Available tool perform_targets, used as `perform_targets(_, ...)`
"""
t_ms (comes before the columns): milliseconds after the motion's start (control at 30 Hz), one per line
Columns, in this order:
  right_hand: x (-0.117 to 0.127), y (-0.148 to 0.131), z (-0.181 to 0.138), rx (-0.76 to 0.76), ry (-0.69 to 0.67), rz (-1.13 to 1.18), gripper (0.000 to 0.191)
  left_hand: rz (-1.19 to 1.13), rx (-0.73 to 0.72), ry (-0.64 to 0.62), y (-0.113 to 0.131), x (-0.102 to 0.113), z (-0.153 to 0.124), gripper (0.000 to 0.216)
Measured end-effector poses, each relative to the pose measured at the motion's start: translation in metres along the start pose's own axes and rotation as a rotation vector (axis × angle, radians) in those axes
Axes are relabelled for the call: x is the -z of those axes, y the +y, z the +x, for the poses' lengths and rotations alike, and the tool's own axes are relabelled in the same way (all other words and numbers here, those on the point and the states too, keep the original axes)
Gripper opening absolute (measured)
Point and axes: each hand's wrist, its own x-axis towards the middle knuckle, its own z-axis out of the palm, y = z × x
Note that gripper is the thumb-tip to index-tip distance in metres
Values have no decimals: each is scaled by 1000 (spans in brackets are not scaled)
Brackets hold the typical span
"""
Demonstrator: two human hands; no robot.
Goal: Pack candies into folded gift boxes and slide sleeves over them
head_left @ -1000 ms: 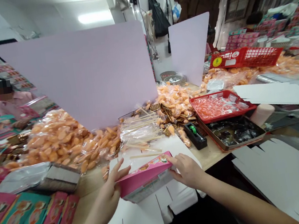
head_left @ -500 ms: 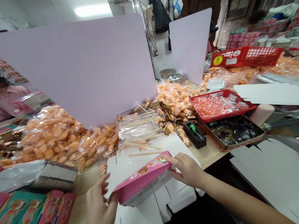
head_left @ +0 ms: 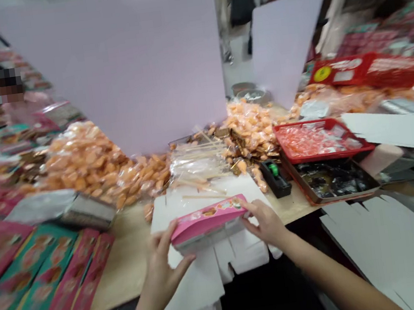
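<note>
A pink printed cardboard box (head_left: 208, 221) lies tilted above a stack of white cardboard sheets (head_left: 199, 283). My right hand (head_left: 263, 221) grips its right end, thumb in front and fingers on top. At the other end is my left hand (head_left: 163, 262), its fingers against the upper left corner and its thumb stretched below the front edge. The box's underside and contents are hidden. Just beyond lie thin sticks (head_left: 199, 151) on clear plastic wrapping. A black tape dispenser (head_left: 276, 179) with green tape stands to the right of the box.
Wrapped orange pieces (head_left: 81, 161) are heaped before a pale divider board (head_left: 123, 74). Pink and teal boxes (head_left: 35, 274) lie at left. A red basket (head_left: 315, 140) of small packets and a metal tray (head_left: 332, 179) stand right, above more white cardboard (head_left: 386, 243). A co-worker (head_left: 12, 94) sits far left.
My left hand has moved right and up onto the box's left end, and the pink panel there sits less splayed. My right hand keeps its grip. The whole view has shifted.
</note>
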Motion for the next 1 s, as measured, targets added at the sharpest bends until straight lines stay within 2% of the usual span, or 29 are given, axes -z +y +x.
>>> perform_targets(100, 0, 7, -5, 39, -32, 53, 57, 45, -77, -90, -9, 13, -16, 41)
perform_targets(167, -4, 13, -3, 52, -21, 53, 59, 90, -129, -139, 2, 27, -10, 44)
perform_targets(267, -12, 13, 3, 48, 35, 77, 61, 140, -230, -245, 39, 33, 21, 62)
perform_targets(333, -12, 8, 3, 35, 58, 94, 58, 170, -244, -328, 67, 23, 41, 75)
perform_targets(400, -7, 5, -3, -2, 17, 111, 53, 242, -247, -397, 88, 8, 52, 72)
perform_targets(467, 3, 14, -16, -165, -1, 141, 48, 333, -259, -439, 99, -4, 53, 64)
perform_targets(533, 19, 37, -30, -525, 119, 119, 44, 417, -275, -452, 99, -8, 53, 62)
perform_targets(600, 39, 70, -42, -907, 311, 47, 45, 487, -294, -449, 96, -6, 55, 64)
perform_targets(667, 56, 106, -46, -1147, 371, 20, 44, 537, -292, -453, 97, -3, 61, 65)
perform_targets(767, 67, 148, -38, -1330, 248, 160, 34, 556, -275, -511, 104, -7, 66, 64)
perform_targets(833, 66, 163, -29, -1431, 164, 299, 30, 556, -269, -533, 107, -13, 66, 62)
perform_targets(900, 65, 167, -21, -1480, 129, 431, 25, 554, -270, -521, 107, -17, 64, 62)
perform_targets(1000, 67, 160, -21, -1459, 182, 568, 22, 551, -287, -498, 103, -18, 62, 62)
